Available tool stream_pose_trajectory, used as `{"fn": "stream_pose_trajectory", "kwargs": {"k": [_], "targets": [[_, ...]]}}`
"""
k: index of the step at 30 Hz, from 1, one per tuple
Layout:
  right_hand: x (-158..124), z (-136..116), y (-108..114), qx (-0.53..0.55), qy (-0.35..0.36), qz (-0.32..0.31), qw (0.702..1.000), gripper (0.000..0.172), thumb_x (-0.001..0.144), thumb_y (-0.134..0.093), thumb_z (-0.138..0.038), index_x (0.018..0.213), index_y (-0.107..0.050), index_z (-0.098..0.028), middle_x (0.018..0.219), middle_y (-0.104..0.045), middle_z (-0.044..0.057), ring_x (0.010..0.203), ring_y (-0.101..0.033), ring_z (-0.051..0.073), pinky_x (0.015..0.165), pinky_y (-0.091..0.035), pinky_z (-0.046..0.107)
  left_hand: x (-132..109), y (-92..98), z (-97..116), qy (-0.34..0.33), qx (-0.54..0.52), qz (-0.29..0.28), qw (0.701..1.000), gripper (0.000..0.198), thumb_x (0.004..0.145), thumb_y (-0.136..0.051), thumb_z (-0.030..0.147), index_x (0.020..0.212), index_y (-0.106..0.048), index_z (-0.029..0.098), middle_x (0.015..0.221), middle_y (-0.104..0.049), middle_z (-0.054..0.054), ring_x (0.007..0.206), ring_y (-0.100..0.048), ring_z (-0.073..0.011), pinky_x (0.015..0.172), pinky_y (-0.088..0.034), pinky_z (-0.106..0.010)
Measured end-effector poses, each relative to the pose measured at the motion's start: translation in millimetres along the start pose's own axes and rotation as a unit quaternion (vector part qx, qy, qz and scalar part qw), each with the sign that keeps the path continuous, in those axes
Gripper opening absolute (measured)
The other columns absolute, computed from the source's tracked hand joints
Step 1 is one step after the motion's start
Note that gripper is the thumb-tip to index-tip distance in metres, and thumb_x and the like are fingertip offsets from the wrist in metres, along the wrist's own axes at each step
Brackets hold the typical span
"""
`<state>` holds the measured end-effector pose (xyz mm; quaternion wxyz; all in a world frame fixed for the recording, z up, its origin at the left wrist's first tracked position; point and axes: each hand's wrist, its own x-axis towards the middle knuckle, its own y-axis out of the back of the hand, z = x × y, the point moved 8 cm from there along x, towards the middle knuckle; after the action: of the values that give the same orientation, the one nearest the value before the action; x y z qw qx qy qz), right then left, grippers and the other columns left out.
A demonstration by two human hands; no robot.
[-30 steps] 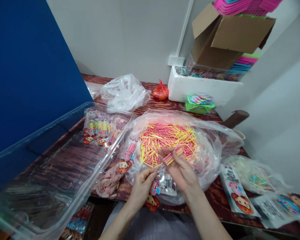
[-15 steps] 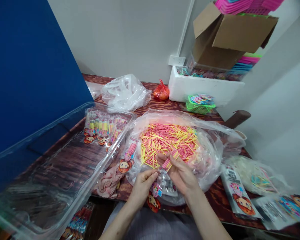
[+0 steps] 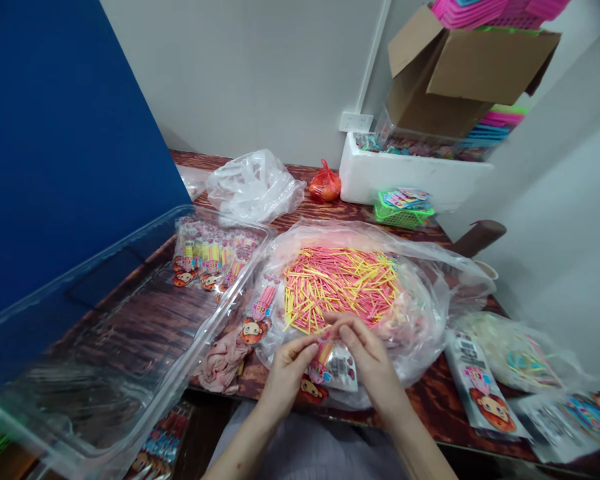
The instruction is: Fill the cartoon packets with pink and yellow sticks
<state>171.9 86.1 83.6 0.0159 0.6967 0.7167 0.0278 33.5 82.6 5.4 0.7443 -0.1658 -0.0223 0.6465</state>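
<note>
My left hand pinches the top edge of a small printed clear packet with a cartoon face, held at the table's front edge. My right hand is closed on a small bunch of pink and yellow sticks, whose lower ends are at the packet's mouth. Just beyond both hands lies a large heap of loose pink and yellow sticks on an opened clear plastic bag.
A big clear plastic bin at the left holds filled packets. One filled packet lies by a pink cloth. More printed packets lie right. A white foam box, green basket and cardboard box stand behind.
My right hand has brought its bunch of sticks down from over the heap to the packet's mouth. My left hand rose slightly to meet it.
</note>
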Motion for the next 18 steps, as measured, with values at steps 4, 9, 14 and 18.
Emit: {"fn": "stream_pose_trajectory", "kwargs": {"k": [4, 9, 14, 18], "targets": [[-4.0, -8.3, -13.2, -0.104, 0.054, -0.032, 0.993, 0.021, 0.094, -0.051, -0.039, 0.091, -0.066, -0.025, 0.115, -0.065, 0.006, 0.113, -0.056, 0.024, 0.098, -0.041, 0.036, -1.1, 2.7, 9.5, -0.015, -0.019, 0.002, 1.000, 0.028, 0.077, -0.070, 0.036, 0.099, -0.076, 0.019, 0.103, -0.075, -0.006, 0.097, -0.065, -0.0227, 0.091, -0.047, -0.033], [-6.3, -19.0, -20.6, -0.159, 0.096, -0.023, 0.982, 0.016, 0.093, -0.053, -0.034, 0.094, -0.067, -0.026, 0.112, -0.065, 0.007, 0.110, -0.056, 0.024, 0.096, -0.042, 0.037, -3.2, 8.4, 18.0, -0.015, -0.031, 0.023, 0.999, 0.025, 0.076, -0.072, 0.035, 0.094, -0.075, 0.017, 0.095, -0.075, -0.005, 0.090, -0.065, -0.0206, 0.087, -0.048, -0.031], [-8.2, -7.5, -15.4, -0.068, 0.045, -0.007, 0.997, 0.025, 0.093, -0.052, -0.039, 0.111, -0.064, -0.027, 0.115, -0.066, 0.007, 0.108, -0.059, 0.024, 0.094, -0.045, 0.037, 3.7, 30.4, 27.6, -0.022, 0.005, 0.064, 0.998, 0.028, 0.074, -0.072, 0.038, 0.092, -0.072, 0.016, 0.087, -0.073, -0.004, 0.080, -0.065, -0.0184, 0.078, -0.050, -0.028], [-13.0, 22.1, 5.0, -0.030, -0.019, 0.059, 0.998, 0.025, 0.092, -0.052, -0.043, 0.102, -0.064, -0.024, 0.101, -0.069, 0.006, 0.095, -0.063, 0.023, 0.084, -0.048, 0.034, 30.3, 71.6, 55.9, -0.104, 0.100, 0.152, 0.978, 0.030, 0.079, -0.066, 0.041, 0.097, -0.070, 0.017, 0.093, -0.072, -0.004, 0.086, -0.065, -0.0194, 0.081, -0.050, -0.029]]}}
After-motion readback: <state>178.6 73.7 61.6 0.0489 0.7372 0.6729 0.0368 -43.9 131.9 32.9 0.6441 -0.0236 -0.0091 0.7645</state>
